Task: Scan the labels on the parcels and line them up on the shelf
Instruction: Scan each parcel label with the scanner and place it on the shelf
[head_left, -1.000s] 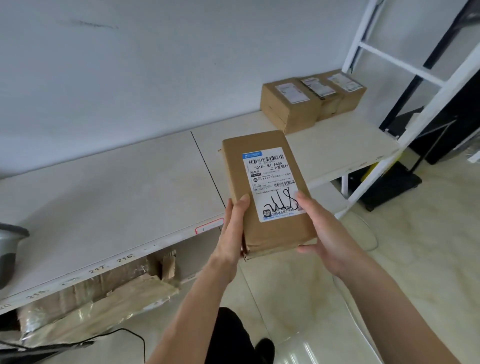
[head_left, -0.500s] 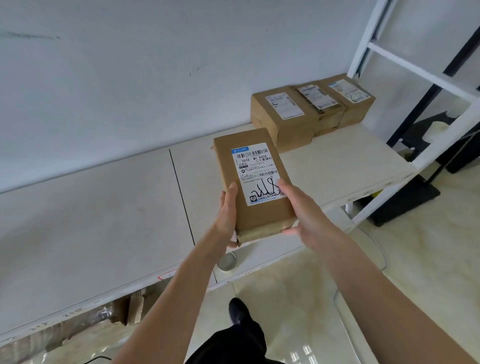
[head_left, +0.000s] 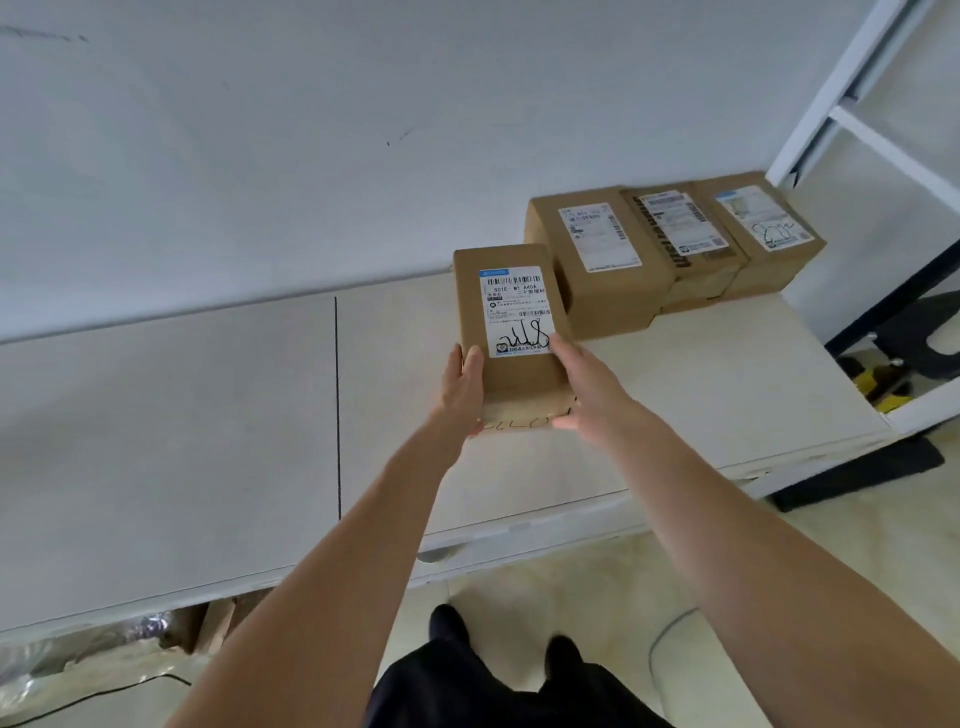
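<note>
I hold a brown cardboard parcel (head_left: 511, 332) with a white barcode label facing up, over the white shelf (head_left: 208, 415). My left hand (head_left: 460, 389) grips its near left side and my right hand (head_left: 584, 384) grips its near right side. Its far end reaches close to the left of a row of three labelled brown parcels (head_left: 670, 244) standing against the wall at the shelf's right end. I cannot tell whether the held parcel rests on the shelf.
A white rack upright (head_left: 852, 88) rises at the right end of the shelf. A dark seam (head_left: 336, 405) crosses the shelf board. Below the shelf at the left lie plastic-wrapped cardboard (head_left: 104, 660) and a black cable (head_left: 93, 696). A dark object (head_left: 857, 473) sits on the floor at right.
Both hands have carried the parcel forward and to the right over the shelf, towards the row of three parcels. My view has moved closer to the shelf.
</note>
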